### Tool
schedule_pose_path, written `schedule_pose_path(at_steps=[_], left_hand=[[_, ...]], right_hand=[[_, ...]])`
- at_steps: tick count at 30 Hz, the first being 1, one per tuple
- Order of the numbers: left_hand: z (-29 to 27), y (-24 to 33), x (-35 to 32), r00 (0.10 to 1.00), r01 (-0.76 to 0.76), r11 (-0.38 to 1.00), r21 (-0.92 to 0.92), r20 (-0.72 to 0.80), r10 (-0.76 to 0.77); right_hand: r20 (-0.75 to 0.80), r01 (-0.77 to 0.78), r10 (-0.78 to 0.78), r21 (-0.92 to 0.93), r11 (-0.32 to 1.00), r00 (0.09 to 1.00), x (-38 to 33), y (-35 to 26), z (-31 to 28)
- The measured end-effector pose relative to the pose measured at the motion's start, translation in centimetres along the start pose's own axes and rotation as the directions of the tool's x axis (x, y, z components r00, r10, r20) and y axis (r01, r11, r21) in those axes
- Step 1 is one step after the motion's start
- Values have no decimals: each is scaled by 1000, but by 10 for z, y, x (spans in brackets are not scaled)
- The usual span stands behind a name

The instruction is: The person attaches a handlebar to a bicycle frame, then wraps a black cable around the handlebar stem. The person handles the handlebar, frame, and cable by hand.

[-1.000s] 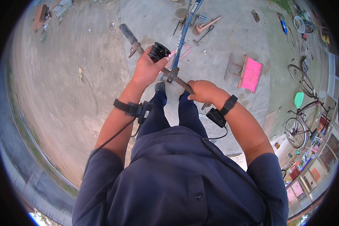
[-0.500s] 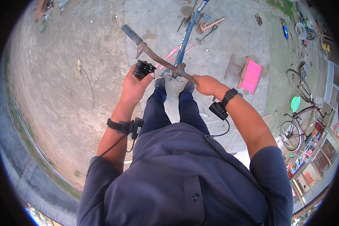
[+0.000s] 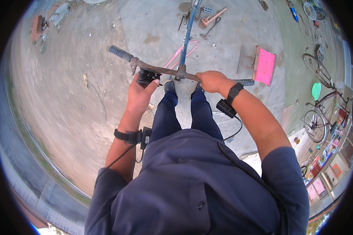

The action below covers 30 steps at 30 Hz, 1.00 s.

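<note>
A rusty bicycle handlebar [image 3: 161, 69] crosses in front of my legs, joined to a blue bicycle frame [image 3: 187, 36] that runs away from me. Its left end has a dark ribbed grip [image 3: 120, 52] and a rusty brake lever. My right hand [image 3: 214, 82] is closed around the bar right of the stem, and another dark grip [image 3: 245, 82] sticks out past my wrist. In my left hand [image 3: 140, 92] I hold a black, round, ridged part [image 3: 148, 77], close below the left half of the bar. Its exact kind cannot be made out.
Beyond the frame lie a pipe wrench [image 3: 213, 18], a loose pedal [image 3: 208, 9] and other tools. A pink strap [image 3: 191, 49] lies on the ground by the frame. To the right are a pink-seated stool [image 3: 265, 66], a green basin [image 3: 316, 91] and a parked bicycle [image 3: 315, 125].
The handlebar has swung nearly level, its left end moving left and nearer, and the right grip has come into sight. Both hands keep their holds. My view has shifted slightly.
</note>
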<state>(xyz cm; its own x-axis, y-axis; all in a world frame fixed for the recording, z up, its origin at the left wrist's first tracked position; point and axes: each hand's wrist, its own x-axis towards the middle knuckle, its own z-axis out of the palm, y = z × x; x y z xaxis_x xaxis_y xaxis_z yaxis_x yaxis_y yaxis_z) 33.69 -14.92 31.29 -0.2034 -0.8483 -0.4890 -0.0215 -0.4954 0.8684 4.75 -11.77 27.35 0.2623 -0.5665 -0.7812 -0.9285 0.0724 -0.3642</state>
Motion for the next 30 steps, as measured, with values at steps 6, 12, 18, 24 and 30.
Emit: schedule_pose_path(at_steps=[6,12,18,24,30], left_hand=[[13,11,9,999,8,1000,-9,46,-7],[25,24,26,996,72,995,-69,49,-69],[45,29,41,999,36,998,61,32,-38],[70,16,49,998,56,975,217,-14,-55],[69,6,56,991,128,976,177,-58,-119]], right_hand=[[-134,18,-24,-40,999,991,-15,-5,6],[-602,93,30,172,981,798,-75,-2,10],[-893,51,280,317,947,353,-125,42,36],[-423,420,808,874,244,411,-112,70,94],[-326,418,262,735,-533,908,-76,34,139]])
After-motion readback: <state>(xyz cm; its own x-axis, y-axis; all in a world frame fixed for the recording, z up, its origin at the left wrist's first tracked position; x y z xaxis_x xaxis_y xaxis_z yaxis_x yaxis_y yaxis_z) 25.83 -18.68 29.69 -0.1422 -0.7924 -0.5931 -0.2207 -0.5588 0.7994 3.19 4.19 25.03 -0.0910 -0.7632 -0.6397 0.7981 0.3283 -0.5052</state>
